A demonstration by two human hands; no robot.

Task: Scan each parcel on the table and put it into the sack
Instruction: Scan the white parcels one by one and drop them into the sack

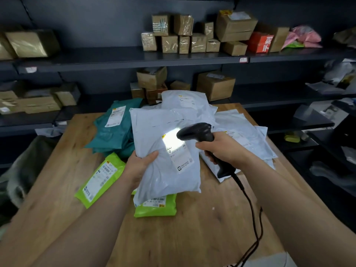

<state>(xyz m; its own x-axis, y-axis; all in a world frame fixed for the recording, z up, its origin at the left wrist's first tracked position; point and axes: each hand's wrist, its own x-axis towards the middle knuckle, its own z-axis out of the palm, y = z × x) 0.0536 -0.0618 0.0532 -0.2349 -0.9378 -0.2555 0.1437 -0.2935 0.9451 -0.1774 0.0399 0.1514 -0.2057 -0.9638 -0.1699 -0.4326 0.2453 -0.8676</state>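
My left hand point(141, 166) grips the white parcel point(169, 174) by its left edge, thumb curled over the top, holding it up above the middle of the table point(192, 237). Its long axis runs away from me, and the label point(181, 153) faces up. My right hand point(217, 149) is wrapped tight round the handle of the black scanner point(198, 132), whose nose points left at the label and throws a bright patch of light across it. I judge the scan to be under way.

The grey sack point(25, 166), as I take it to be, slumps just off the table's left edge, so it lies to the left of both hands, and the left hand, the one carrying the parcel, is the nearer. The parcel would go that way sideways, passing over the lime parcel point(100, 176) near that edge.

Teal parcels point(115, 132) lie toward the far left corner, and more white parcels point(244, 132) are piled along the right edge.
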